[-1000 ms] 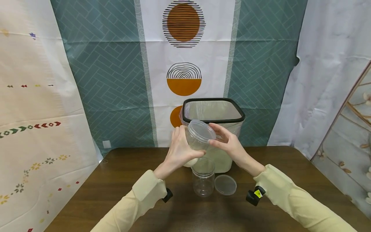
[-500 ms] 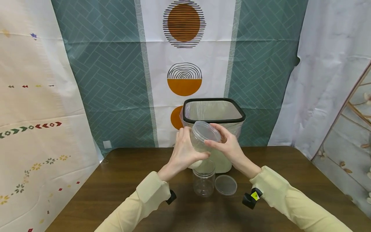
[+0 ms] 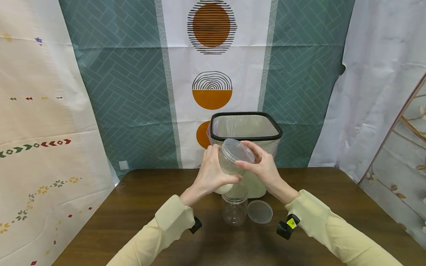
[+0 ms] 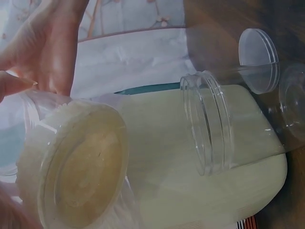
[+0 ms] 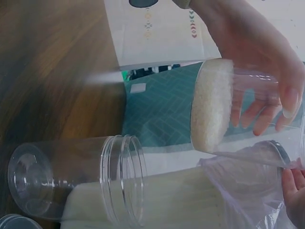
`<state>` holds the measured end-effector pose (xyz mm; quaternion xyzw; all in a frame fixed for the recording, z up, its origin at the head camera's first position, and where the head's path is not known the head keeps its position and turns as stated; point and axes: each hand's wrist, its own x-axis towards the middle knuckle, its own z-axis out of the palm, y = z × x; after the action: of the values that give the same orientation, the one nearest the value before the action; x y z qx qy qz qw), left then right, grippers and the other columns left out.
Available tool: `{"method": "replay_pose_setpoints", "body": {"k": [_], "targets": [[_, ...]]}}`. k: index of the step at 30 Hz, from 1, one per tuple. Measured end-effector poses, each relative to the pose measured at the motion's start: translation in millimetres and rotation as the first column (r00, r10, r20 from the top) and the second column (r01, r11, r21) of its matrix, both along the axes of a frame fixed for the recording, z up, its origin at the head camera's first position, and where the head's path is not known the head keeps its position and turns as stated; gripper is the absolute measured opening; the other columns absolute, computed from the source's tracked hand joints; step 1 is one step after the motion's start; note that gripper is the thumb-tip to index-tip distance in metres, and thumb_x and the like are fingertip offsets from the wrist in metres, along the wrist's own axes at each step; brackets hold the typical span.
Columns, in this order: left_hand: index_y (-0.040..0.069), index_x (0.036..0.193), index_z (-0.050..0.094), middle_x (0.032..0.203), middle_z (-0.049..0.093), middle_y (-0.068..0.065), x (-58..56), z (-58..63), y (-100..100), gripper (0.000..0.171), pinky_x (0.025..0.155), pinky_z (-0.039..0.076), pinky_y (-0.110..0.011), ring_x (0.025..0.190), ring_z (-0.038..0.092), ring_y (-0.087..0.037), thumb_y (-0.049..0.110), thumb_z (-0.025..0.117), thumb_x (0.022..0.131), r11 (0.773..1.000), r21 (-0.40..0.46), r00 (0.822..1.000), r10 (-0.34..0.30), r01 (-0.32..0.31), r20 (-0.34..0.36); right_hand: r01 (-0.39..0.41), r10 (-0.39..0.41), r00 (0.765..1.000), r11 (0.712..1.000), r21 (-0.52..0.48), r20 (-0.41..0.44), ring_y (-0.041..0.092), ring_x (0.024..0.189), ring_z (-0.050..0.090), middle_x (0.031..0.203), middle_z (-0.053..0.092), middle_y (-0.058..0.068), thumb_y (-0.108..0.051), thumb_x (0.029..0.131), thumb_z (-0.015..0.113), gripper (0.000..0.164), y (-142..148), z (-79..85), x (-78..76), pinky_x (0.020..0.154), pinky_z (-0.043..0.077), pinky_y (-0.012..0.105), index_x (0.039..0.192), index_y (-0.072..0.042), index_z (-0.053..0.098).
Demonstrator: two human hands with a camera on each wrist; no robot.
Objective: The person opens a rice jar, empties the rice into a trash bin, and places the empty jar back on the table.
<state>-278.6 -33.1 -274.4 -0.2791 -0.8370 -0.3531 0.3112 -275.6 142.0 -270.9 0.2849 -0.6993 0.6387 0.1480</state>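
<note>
My left hand point(image 3: 211, 171) grips the side of a clear plastic jar point(image 3: 229, 166), held tilted in the air. Pale grains that look like rice point(image 5: 212, 105) fill the bottom of this jar. With thumb and fingers, my right hand point(image 3: 264, 168) holds the rim of its translucent lid point(image 3: 237, 149), which sits on the jar's top. Below, a second clear jar point(image 3: 234, 210) stands upright and uncovered on the table; I see no contents in it. Its mouth point(image 5: 126, 176) faces up. Flat beside it on the right lies a loose lid point(image 3: 260, 212).
A pale bin point(image 3: 254, 184) with a black rim and a plastic liner stands right behind the hands. The brown table point(image 3: 149, 221) reaches back to a patterned curtain point(image 3: 133, 92). Light cloths hang at left and right.
Both hands and the held jar have shifted slightly right since a second ago. Over the last half second they have hardly moved. The standing jar and loose lid stay put.
</note>
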Motion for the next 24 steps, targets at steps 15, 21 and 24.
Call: {"method": "replay_pose_setpoints", "body": {"k": [15,21,24], "targets": [[0.008,0.111,0.044,0.099,0.047,0.001,-0.7,8.6,-17,0.072,0.075,0.039,-0.033,0.090,0.044,-0.014,0.029,0.084,0.055,0.971,0.029,0.951,-0.238,0.237,0.196,-0.187,0.187,0.982,0.982,0.002,-0.027,0.024,0.107,0.046,0.125,0.046,0.013,-0.015,0.076,0.073,0.064,3,-0.4,-5.6,0.085,0.040,0.031,0.130,0.001,0.042],[0.010,0.114,0.043,0.102,0.049,0.002,-0.7,13.6,-24,0.072,0.078,0.040,-0.033,0.091,0.047,-0.013,0.033,0.081,0.058,0.946,0.008,0.903,-0.310,0.323,0.296,-0.249,0.249,0.968,0.968,0.027,-0.023,0.026,0.109,0.044,0.129,0.043,0.013,-0.020,0.076,0.073,0.068,6,-0.1,-6.8,0.086,0.038,0.032,0.132,0.002,0.040],[0.013,0.119,0.041,0.105,0.049,0.002,0.3,15.7,-27,0.075,0.080,0.039,-0.034,0.094,0.047,-0.013,0.037,0.081,0.059,0.932,0.013,0.874,-0.343,0.361,0.345,-0.299,0.299,0.954,0.954,0.026,-0.002,0.028,0.111,0.041,0.132,0.040,0.012,-0.022,0.077,0.071,0.069,7,0.5,-6.9,0.087,0.037,0.035,0.134,0.000,0.038]]}}
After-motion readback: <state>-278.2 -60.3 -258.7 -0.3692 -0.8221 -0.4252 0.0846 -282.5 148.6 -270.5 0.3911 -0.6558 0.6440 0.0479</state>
